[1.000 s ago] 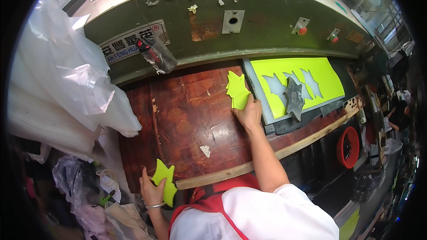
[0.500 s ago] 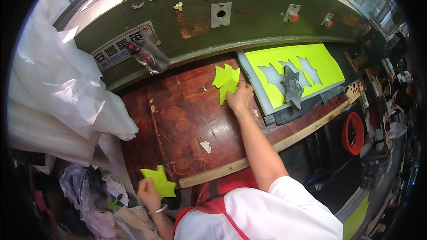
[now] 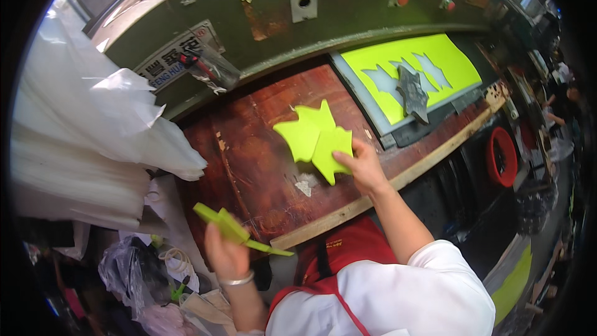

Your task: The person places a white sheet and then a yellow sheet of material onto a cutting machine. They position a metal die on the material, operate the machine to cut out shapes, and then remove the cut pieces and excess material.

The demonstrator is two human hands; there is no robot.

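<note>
The right hand (image 3: 362, 169) lies on the reddish-brown worktop (image 3: 249, 149), fingers pressed flat on the lower of two lime-green leaf-shaped cutouts (image 3: 316, 140); the fingers rest on top of it and are not wrapped round it. The two cutouts overlap, and the pair sits near the middle of the worktop, at about eleven o'clock from the hand.

The left hand (image 3: 225, 255) is held low off the worktop's near-left corner, at about eight o'clock from the pair. Its fingers are clenched round another lime-green cutout (image 3: 231, 230), seen nearly edge-on, its points sticking out to the left and right. A bracelet (image 3: 236, 281) circles that wrist.

At about two o'clock from the right hand, a lime-green sheet (image 3: 429, 56) lies on a grey tray, with leaf-shaped holes cut out of it and a dark metal cutting die (image 3: 411, 92) resting on it. Behind runs the green body of a press machine (image 3: 348, 18). A wooden strip (image 3: 348, 210) edges the worktop's near side. At nine o'clock, a heap of white plastic sheeting (image 3: 81, 130) piles up well apart from the cutouts. The person wears a white shirt and a red apron (image 3: 336, 255).
</note>
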